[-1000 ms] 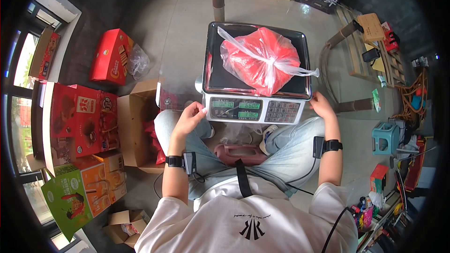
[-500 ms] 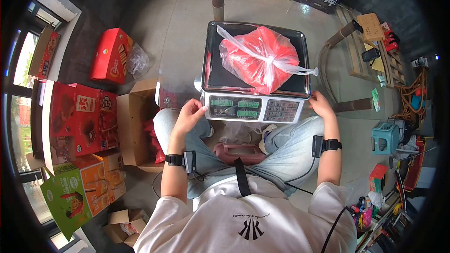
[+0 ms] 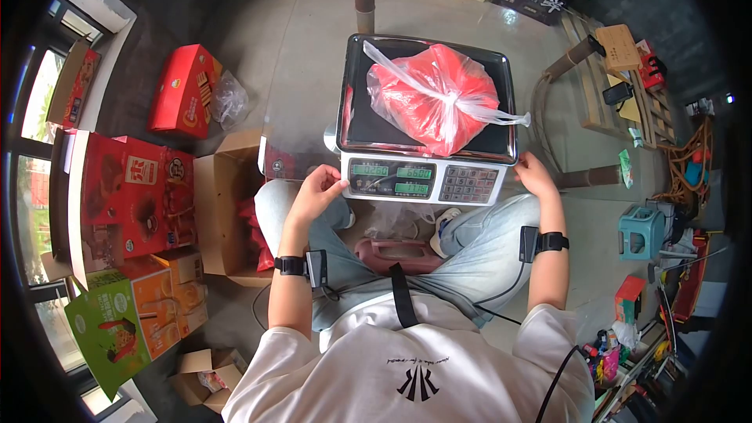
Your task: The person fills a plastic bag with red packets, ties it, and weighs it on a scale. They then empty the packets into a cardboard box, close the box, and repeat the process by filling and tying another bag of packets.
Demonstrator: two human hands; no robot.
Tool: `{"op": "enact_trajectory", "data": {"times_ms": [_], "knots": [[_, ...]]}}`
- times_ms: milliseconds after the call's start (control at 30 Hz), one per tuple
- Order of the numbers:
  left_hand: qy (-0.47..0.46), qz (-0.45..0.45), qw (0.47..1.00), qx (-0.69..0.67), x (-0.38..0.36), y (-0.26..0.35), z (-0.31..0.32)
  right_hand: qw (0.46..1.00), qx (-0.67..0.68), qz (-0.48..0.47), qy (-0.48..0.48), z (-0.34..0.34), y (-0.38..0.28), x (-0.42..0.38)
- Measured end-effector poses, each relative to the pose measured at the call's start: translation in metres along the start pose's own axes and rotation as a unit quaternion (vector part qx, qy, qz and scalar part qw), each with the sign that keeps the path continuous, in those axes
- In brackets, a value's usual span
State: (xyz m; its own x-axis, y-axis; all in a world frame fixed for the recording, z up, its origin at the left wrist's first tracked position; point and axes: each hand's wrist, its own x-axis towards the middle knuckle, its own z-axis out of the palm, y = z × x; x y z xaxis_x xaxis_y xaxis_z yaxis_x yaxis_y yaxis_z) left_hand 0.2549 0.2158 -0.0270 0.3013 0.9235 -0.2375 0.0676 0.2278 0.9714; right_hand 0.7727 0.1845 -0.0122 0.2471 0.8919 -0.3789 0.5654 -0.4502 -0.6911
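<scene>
A digital weighing scale (image 3: 470, 159) stands in front of me, its lit display and keypad facing my body. On its black tray (image 3: 356, 129) rests a clear plastic bag (image 3: 439, 98) with red contents, knotted at the top. My left hand (image 3: 319, 190) holds the left front corner of the scale, thumb beside the display and fingers curled at the edge. At the opposite front corner, my right hand (image 3: 535, 174) grips the side with fingers bent; some fingertips are hidden behind the casing. Neither hand touches the bag.
An open cardboard box (image 3: 227, 215) with red packets is left of my legs. A pink stool (image 3: 399, 254) stands between my knees. Printed boxes (image 3: 137, 196) line the left side. A wooden pallet (image 3: 607, 102) and a blue stool (image 3: 642, 231) are on the right.
The green digits on the scale's display differ slightly. Both hands stay at the scale's corners, and the bag remains on the tray.
</scene>
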Motion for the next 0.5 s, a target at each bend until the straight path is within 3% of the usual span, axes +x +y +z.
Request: {"op": "enact_trajectory", "data": {"times_ms": [67,133,167,233,300,400,433,500], "knots": [[-0.003,0.003,1.000,0.005,0.001,-0.001,0.000,1.000,-0.005,0.002,0.003,-0.001,-0.002,0.000],[-0.006,0.006,1.000,0.009,0.000,0.003,0.001,0.991,0.035,-0.074,0.110,-0.002,-0.008,0.000],[-0.007,0.001,0.999,0.037,-0.002,0.007,0.001,0.990,0.033,-0.074,0.112,-0.004,-0.012,-0.002],[-0.007,-0.001,0.998,0.061,-0.002,0.010,0.003,0.942,0.084,-0.157,0.286,-0.004,-0.046,-0.017],[0.001,0.002,0.997,0.078,-0.003,0.009,0.004,0.936,0.098,-0.162,0.297,0.001,-0.070,-0.026],[0.005,0.001,0.996,0.090,-0.003,0.011,0.006,0.914,-0.058,-0.279,0.290,0.010,-0.133,-0.051],[0.003,0.000,0.996,0.091,-0.003,0.010,0.005,0.914,-0.057,-0.277,0.291,0.010,-0.151,-0.056],[0.005,0.009,0.995,0.100,-0.002,0.006,0.005,0.878,-0.172,-0.357,0.269,0.009,-0.177,-0.056]]}}
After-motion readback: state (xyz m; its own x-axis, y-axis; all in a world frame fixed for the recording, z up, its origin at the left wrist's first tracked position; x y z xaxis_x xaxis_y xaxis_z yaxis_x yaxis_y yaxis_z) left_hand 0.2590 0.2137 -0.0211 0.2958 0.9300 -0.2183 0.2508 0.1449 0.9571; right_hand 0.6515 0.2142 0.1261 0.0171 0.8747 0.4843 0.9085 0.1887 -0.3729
